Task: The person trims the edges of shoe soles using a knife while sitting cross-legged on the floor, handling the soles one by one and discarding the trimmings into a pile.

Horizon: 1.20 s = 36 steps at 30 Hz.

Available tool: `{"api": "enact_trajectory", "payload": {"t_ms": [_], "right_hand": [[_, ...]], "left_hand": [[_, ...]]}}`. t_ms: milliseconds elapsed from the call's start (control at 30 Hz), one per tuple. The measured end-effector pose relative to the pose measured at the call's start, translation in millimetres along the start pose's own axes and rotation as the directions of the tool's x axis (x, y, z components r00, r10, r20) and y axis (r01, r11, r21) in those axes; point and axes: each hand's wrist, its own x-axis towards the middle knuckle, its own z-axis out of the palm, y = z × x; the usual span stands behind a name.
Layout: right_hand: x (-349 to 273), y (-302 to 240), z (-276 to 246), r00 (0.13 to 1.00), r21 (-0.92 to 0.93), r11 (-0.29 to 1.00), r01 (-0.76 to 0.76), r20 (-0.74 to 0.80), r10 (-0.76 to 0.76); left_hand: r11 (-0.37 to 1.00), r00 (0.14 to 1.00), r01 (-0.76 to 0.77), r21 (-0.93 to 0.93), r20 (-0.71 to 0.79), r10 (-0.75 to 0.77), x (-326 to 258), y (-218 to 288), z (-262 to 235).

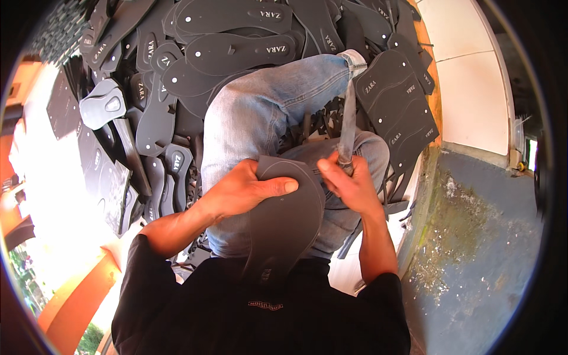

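Observation:
A dark grey foam sandal sole point(284, 222) stands over my lap, its broad end away from me and its narrow end against my black shirt. My left hand point(251, 188) grips its upper left edge, the thumb lying flat on the face. A faint outline runs just inside the sole's rim, and the far end is still cut straight. In my right hand point(353, 186) is a knife point(348, 121), its long greyish blade pointing up and away from me. That hand is close to the sole's upper right edge; I cannot tell whether it touches.
Several loose soles point(236, 53) lie heaped beyond my jeans-clad legs point(242, 118). On the right leans a foam sheet point(402, 100) with sole outlines. Dark offcuts point(322, 121) show between my legs. A blue-grey, stained floor point(473, 248) spreads to the right, beside a pale tiled surface point(473, 89).

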Motion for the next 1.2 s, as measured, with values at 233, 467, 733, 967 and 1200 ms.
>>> {"api": "enact_trajectory", "payload": {"t_ms": [233, 467, 733, 967, 1200], "right_hand": [[-1, -9, -18, 0.812, 0.222, 0.879, 0.423, -0.523, -0.258], [-46, 9, 18, 0.774, 0.221, 0.884, 0.411, -0.596, -0.211], [-94, 77, -21, 0.674, -0.401, 0.914, 0.057, -0.66, -0.331], [-107, 85, -7, 0.71, -0.465, 0.876, -0.126, -0.659, -0.248], [-106, 89, 2, 0.723, -0.505, 0.831, -0.234, -0.662, -0.199]], "left_hand": [[0.871, 0.952, -0.094, -0.482, 0.212, 0.22, 43, -14, -12], [0.764, 0.8, -0.598, -0.242, -0.138, 0.583, 59, -68, 81], [0.751, 0.917, -0.399, -0.526, -0.252, 0.31, 53, -52, 112], [0.748, 0.931, -0.364, -0.554, -0.239, 0.276, 55, -64, 110], [0.769, 0.936, -0.352, -0.534, -0.188, 0.298, 51, -80, 97]]}}
